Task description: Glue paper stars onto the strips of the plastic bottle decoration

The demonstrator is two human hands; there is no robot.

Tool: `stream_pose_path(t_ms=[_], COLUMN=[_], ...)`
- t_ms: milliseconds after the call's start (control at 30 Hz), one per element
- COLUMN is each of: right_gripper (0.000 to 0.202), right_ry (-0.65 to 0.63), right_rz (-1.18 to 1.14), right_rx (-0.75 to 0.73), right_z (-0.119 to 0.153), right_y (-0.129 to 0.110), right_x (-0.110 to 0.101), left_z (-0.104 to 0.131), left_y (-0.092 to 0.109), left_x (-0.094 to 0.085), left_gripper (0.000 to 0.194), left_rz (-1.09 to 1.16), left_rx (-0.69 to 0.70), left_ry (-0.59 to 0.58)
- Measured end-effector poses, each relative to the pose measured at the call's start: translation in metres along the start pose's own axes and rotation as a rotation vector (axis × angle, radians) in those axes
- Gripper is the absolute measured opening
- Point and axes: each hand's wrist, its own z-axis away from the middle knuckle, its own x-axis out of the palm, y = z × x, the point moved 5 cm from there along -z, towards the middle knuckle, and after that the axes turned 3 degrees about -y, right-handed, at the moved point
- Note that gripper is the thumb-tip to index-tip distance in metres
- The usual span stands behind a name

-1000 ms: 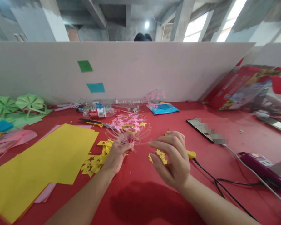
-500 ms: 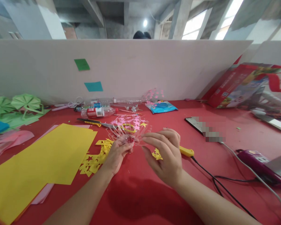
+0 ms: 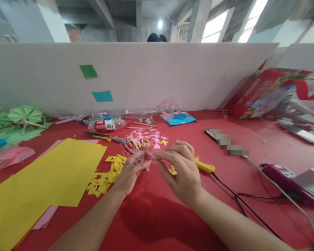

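My left hand is closed around the base of a cut clear plastic bottle, whose thin strips fan outward. Pink paper stars and a yellow star sit at the strip ends. My right hand is at the right side of the fan, thumb and forefinger pinched together on a clear plastic strip. Behind the fan lie scissors with yellow handles, partly hidden by it. Yellow paper scraps with star-shaped holes are left of my left hand.
Yellow sheets cover the left side of the red table. Plastic bottles and a blue wipes pack lie along the white partition. A yellow-handled corded tool, a phone and cables are on the right.
My right hand has moved slightly left to the fan, and its thumb and forefinger have closed on a strip. My left hand still holds the bottle base. The view has shifted slightly.
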Motion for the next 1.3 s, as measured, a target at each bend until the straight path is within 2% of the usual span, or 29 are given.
stream_pose_path(t_ms=[433, 667, 867, 1033, 1133, 1300], right_gripper=[0.017, 0.016, 0.013, 0.009, 0.004, 0.010], right_ry=[-0.015, -0.029, -0.008, -0.069, -0.090, -0.080], right_rz=[-0.044, 0.020, 0.040, 0.044, 0.093, 0.101], right_rx=[-0.029, -0.014, -0.033, -0.004, -0.011, -0.024], right_z=[0.0010, 0.0006, 0.0010, 0.0015, 0.0017, 0.0013], right_y=[-0.0014, -0.0012, -0.0019, -0.0018, -0.0010, 0.0001], right_x=[-0.0014, 0.0007, -0.0005, 0.0026, 0.0061, 0.0068], left_z=[-0.0005, 0.0004, -0.0013, -0.0008, -0.0003, -0.0014], left_y=[0.0007, 0.0004, -0.0011, 0.0025, 0.0021, -0.0008], left_x=[-0.0008, -0.0017, -0.0056, -0.0040, -0.0044, -0.0042], left_gripper=[0.030, 0.028, 0.031, 0.023, 0.028, 0.033], left_rz=[0.003, 0.009, 0.025, 0.016, 0.016, 0.035], left_rx=[-0.017, 0.005, 0.011, 0.037, 0.044, 0.040], left_ry=[0.055, 0.018, 0.050, 0.004, -0.005, 0.009])
